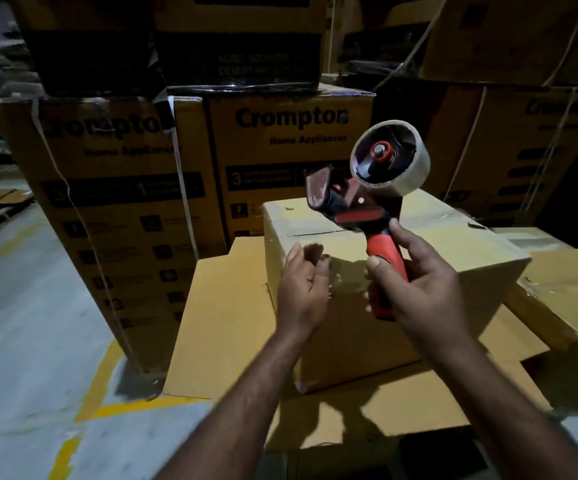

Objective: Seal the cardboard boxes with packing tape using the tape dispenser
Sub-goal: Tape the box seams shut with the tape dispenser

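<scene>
My right hand (415, 282) grips the red handle of a tape dispenser (367, 199) and holds it upright in the air, its clear tape roll (409, 174) at the top. Behind it stands a plain cardboard box (350, 323) with its top flaps shut and shiny tape running down its front face. My left hand (303, 282) hovers in front of the box's upper left front edge with the fingers loosely bent, holding nothing. The box rests on a larger flat cardboard box (225, 323).
Tall printed Crompton cartons (291, 150) are stacked behind and to the left (114, 209). Another plain box (568, 289) lies at the right. Grey concrete floor (31, 323) with yellow lines spreads to the left.
</scene>
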A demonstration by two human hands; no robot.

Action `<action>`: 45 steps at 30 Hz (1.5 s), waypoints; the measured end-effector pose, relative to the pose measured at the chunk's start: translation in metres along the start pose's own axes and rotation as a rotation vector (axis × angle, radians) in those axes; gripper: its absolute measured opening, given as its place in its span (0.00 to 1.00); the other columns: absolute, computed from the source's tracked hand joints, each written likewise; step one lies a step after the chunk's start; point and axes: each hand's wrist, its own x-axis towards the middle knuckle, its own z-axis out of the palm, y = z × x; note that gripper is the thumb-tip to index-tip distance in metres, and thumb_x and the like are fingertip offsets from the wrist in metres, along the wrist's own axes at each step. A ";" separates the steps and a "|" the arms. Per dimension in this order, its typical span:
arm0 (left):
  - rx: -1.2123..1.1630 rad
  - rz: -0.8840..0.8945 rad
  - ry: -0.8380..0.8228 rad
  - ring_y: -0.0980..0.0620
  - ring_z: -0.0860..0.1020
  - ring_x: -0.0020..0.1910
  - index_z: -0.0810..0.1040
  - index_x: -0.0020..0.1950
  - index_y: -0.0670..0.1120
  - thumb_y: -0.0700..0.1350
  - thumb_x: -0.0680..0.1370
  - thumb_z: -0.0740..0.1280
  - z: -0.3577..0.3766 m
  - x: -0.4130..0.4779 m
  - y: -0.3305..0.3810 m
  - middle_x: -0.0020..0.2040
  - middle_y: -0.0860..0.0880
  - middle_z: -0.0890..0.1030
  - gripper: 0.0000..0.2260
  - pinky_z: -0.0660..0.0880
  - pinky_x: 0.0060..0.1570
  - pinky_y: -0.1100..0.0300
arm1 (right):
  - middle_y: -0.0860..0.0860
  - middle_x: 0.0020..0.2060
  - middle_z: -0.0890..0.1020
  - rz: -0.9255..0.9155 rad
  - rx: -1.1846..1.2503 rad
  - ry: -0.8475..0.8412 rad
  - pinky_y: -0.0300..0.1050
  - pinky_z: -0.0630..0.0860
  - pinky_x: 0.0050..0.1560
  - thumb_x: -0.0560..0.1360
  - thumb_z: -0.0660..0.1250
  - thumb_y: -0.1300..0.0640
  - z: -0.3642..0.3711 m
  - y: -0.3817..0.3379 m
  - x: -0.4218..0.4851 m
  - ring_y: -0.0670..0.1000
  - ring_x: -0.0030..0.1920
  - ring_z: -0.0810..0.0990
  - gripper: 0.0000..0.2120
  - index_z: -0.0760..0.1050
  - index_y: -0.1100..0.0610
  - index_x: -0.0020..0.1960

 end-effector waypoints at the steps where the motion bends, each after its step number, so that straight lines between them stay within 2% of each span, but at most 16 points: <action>1: -0.077 -0.036 0.023 0.51 0.62 0.78 0.80 0.63 0.47 0.62 0.82 0.54 0.001 0.002 -0.001 0.75 0.49 0.71 0.24 0.62 0.75 0.51 | 0.58 0.52 0.81 0.018 0.080 -0.021 0.55 0.83 0.37 0.77 0.70 0.60 0.009 0.002 0.009 0.54 0.38 0.83 0.26 0.70 0.41 0.72; 4: -0.170 -0.167 -0.001 0.57 0.52 0.81 0.62 0.80 0.51 0.63 0.81 0.51 0.001 0.004 -0.003 0.81 0.54 0.58 0.30 0.54 0.79 0.53 | 0.66 0.48 0.80 0.050 0.197 -0.049 0.53 0.82 0.38 0.79 0.67 0.61 0.031 0.011 0.034 0.56 0.36 0.81 0.27 0.67 0.47 0.75; 6: -0.203 -0.186 -0.016 0.63 0.48 0.80 0.52 0.83 0.51 0.62 0.82 0.49 0.001 0.002 -0.007 0.83 0.56 0.52 0.31 0.50 0.78 0.64 | 0.66 0.48 0.80 0.068 0.233 -0.042 0.51 0.81 0.39 0.79 0.66 0.61 0.047 0.017 0.048 0.55 0.37 0.81 0.27 0.65 0.48 0.76; 9: -0.308 -0.186 -0.063 0.73 0.47 0.76 0.47 0.83 0.53 0.61 0.83 0.47 0.001 -0.005 -0.011 0.82 0.59 0.47 0.29 0.49 0.68 0.80 | 0.64 0.49 0.81 0.090 0.240 -0.030 0.49 0.82 0.40 0.80 0.66 0.60 0.065 0.027 0.064 0.54 0.38 0.83 0.27 0.64 0.50 0.76; 14: -0.378 -0.263 -0.186 0.85 0.50 0.66 0.46 0.83 0.53 0.60 0.81 0.49 -0.013 0.007 -0.017 0.81 0.61 0.43 0.31 0.55 0.62 0.83 | 0.63 0.51 0.80 0.101 0.171 -0.035 0.45 0.82 0.39 0.79 0.67 0.60 0.085 0.044 0.069 0.52 0.40 0.84 0.27 0.65 0.51 0.76; 15: -0.349 -0.281 -0.196 0.82 0.50 0.68 0.45 0.83 0.53 0.61 0.83 0.50 -0.016 0.015 -0.020 0.81 0.61 0.43 0.30 0.55 0.66 0.79 | 0.63 0.50 0.80 0.107 0.170 -0.045 0.46 0.82 0.39 0.79 0.67 0.61 0.087 0.045 0.068 0.52 0.38 0.84 0.27 0.65 0.51 0.76; 17: -0.265 -0.326 -0.220 0.66 0.47 0.78 0.45 0.83 0.53 0.62 0.84 0.50 -0.022 0.035 -0.026 0.83 0.56 0.44 0.30 0.50 0.79 0.59 | 0.63 0.46 0.80 0.113 0.191 -0.069 0.51 0.82 0.38 0.79 0.66 0.61 0.090 0.046 0.068 0.55 0.36 0.82 0.27 0.64 0.50 0.76; 19: -0.132 -0.354 -0.221 0.56 0.45 0.81 0.52 0.83 0.49 0.61 0.85 0.48 -0.026 0.055 -0.030 0.83 0.51 0.48 0.29 0.46 0.80 0.44 | 0.60 0.43 0.81 0.110 0.189 -0.072 0.58 0.83 0.39 0.79 0.67 0.61 0.093 0.045 0.068 0.56 0.35 0.81 0.27 0.65 0.48 0.76; 22: 0.030 -0.330 -0.220 0.50 0.47 0.82 0.66 0.77 0.50 0.59 0.84 0.47 -0.025 0.085 -0.037 0.83 0.50 0.54 0.26 0.49 0.77 0.36 | 0.58 0.40 0.80 0.125 0.220 -0.085 0.62 0.81 0.39 0.79 0.67 0.61 0.093 0.046 0.069 0.56 0.34 0.80 0.28 0.65 0.47 0.76; 25: 0.056 -0.385 -0.203 0.42 0.60 0.79 0.63 0.78 0.50 0.56 0.79 0.53 -0.022 0.115 -0.044 0.82 0.54 0.52 0.27 0.60 0.72 0.31 | 0.60 0.41 0.80 0.134 0.241 -0.113 0.58 0.83 0.39 0.79 0.67 0.61 0.091 0.048 0.073 0.56 0.35 0.81 0.28 0.64 0.47 0.76; 28: 0.052 -0.468 -0.230 0.44 0.57 0.80 0.47 0.83 0.53 0.56 0.74 0.56 -0.021 0.135 -0.047 0.82 0.60 0.42 0.38 0.62 0.72 0.32 | 0.59 0.41 0.81 0.156 0.285 -0.085 0.56 0.82 0.40 0.79 0.67 0.59 0.090 0.050 0.077 0.56 0.36 0.81 0.28 0.64 0.43 0.75; 31: 0.034 -0.499 -0.218 0.44 0.57 0.80 0.42 0.83 0.51 0.56 0.80 0.51 -0.019 0.140 -0.041 0.83 0.55 0.42 0.34 0.59 0.75 0.35 | 0.61 0.42 0.81 0.223 0.376 -0.045 0.53 0.81 0.37 0.80 0.66 0.59 0.088 0.052 0.082 0.56 0.36 0.81 0.27 0.64 0.44 0.76; 34: 0.017 -0.450 -0.135 0.48 0.53 0.81 0.44 0.83 0.47 0.54 0.86 0.49 -0.013 0.138 -0.044 0.83 0.51 0.43 0.28 0.52 0.78 0.50 | 0.62 0.41 0.80 0.261 0.447 -0.040 0.54 0.80 0.39 0.80 0.66 0.59 0.085 0.052 0.086 0.57 0.36 0.80 0.28 0.63 0.45 0.76; 36: -0.032 -0.473 -0.096 0.47 0.55 0.81 0.46 0.83 0.45 0.53 0.87 0.49 -0.012 0.143 -0.046 0.84 0.48 0.47 0.27 0.56 0.75 0.54 | 0.62 0.41 0.80 0.257 0.455 -0.046 0.53 0.80 0.39 0.80 0.66 0.59 0.084 0.053 0.087 0.57 0.36 0.80 0.28 0.63 0.45 0.76; 41: 0.084 -0.571 -0.055 0.37 0.74 0.68 0.67 0.75 0.41 0.62 0.83 0.50 -0.008 0.178 -0.056 0.72 0.38 0.73 0.31 0.70 0.68 0.39 | 0.64 0.42 0.80 0.236 0.426 -0.077 0.52 0.80 0.36 0.80 0.66 0.59 0.084 0.049 0.085 0.56 0.36 0.80 0.27 0.63 0.46 0.76; 45: 0.213 -0.546 -0.095 0.37 0.77 0.63 0.74 0.70 0.39 0.63 0.83 0.53 -0.016 0.196 -0.067 0.66 0.38 0.78 0.31 0.73 0.63 0.43 | 0.63 0.42 0.80 0.232 0.428 -0.089 0.50 0.81 0.36 0.79 0.66 0.60 0.084 0.050 0.084 0.56 0.36 0.81 0.27 0.65 0.46 0.76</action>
